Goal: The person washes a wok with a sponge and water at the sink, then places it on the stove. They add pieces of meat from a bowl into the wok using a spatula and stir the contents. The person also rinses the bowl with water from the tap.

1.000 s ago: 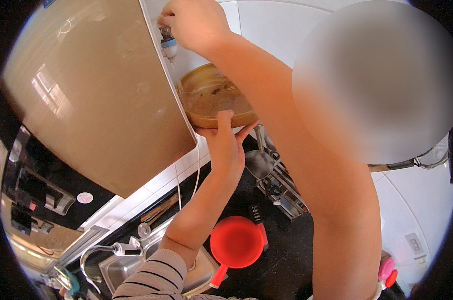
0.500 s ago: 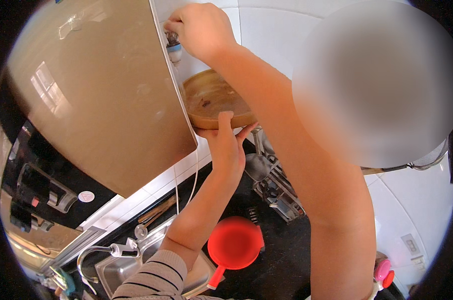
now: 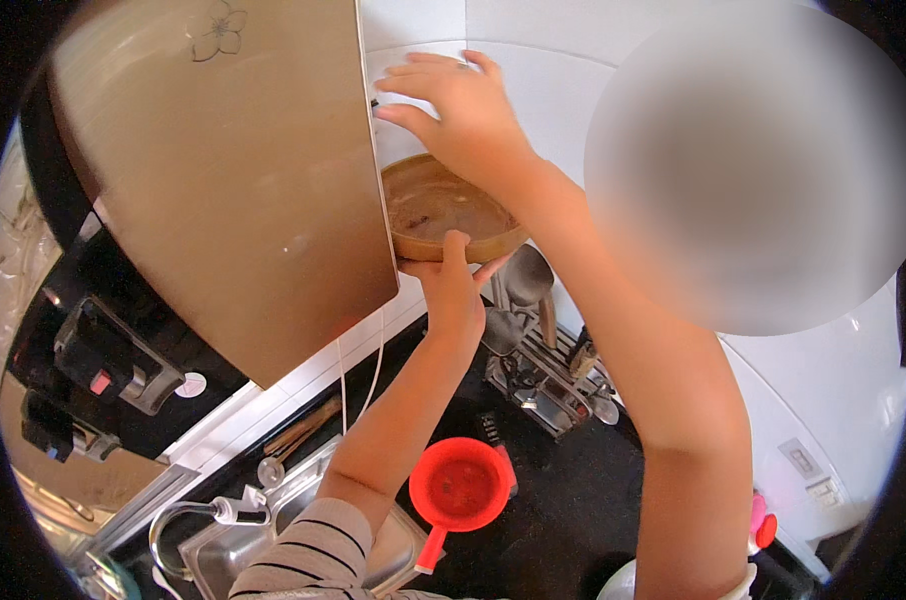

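Observation:
My left hand (image 3: 453, 290) holds up a shallow, round brown tray (image 3: 443, 205), its thumb over the near rim and its fingers underneath. The tray's left side passes behind the edge of a glossy beige panel (image 3: 233, 200). Above the tray, my right hand (image 3: 463, 110) is open with its fingers apart, pointing towards the panel's edge. It holds nothing. A small dark bit (image 3: 375, 103) shows at that edge beside its thumb. My right forearm crosses in front of the white wall.
Below is a black counter (image 3: 563, 490) with a red long-handled dipper (image 3: 460, 485), a metal utensil rack (image 3: 548, 400) and hanging ladles (image 3: 526, 277). A steel sink (image 3: 208, 550) with a curved faucet (image 3: 163, 530) lies lower left. A wall socket (image 3: 800, 458) is at right.
My right hand has come away from a small blue-and-white thing at the panel edge and spread its fingers. That thing no longer shows. My left hand still holds the tray; the view has shifted slightly.

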`<state>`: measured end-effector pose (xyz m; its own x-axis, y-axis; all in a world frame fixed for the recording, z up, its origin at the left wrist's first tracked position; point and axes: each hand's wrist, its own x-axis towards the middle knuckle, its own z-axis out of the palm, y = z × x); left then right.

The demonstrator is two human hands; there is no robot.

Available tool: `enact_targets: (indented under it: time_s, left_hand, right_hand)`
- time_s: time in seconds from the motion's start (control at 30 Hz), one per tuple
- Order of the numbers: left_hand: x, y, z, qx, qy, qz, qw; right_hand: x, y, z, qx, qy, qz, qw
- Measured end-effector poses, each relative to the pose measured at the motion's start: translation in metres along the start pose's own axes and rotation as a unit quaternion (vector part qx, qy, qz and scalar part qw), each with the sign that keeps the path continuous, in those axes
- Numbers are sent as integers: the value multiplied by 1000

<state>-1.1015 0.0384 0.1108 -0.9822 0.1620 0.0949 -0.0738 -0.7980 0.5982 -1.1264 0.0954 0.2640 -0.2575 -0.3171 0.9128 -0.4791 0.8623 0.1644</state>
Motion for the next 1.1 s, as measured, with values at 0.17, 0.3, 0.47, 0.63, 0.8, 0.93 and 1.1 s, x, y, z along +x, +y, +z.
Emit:
enact_targets:
  time_s: [0.17,0.3,0.47,0.63,0.8,0.93,1.1]
  left_hand:
    - [-37,14,9,28,-45,-42,998]
    - [-84,11,9,0,-165,-143,976]
    - [-182,14,11,30,-234,-243,941]
    - [-312,9,5,39,-298,-366,881]
    - [-460,-11,-15,65,-336,-496,798]
    - [-594,-37,-27,79,-367,-580,723]
    - [-739,-67,-42,91,-386,-665,632]
  right_hand:
    - [-75,-12,-88,-72,89,208,971]
    - [-167,-47,-175,-94,108,419,897]
    - [-240,-143,-261,223,130,688,678]
    - [-295,-258,-372,322,178,720,589]
    - [-366,-412,-485,243,280,720,587]
    - [-396,-539,-576,148,346,747,548]
    - [-436,-663,-667,38,394,768,504]
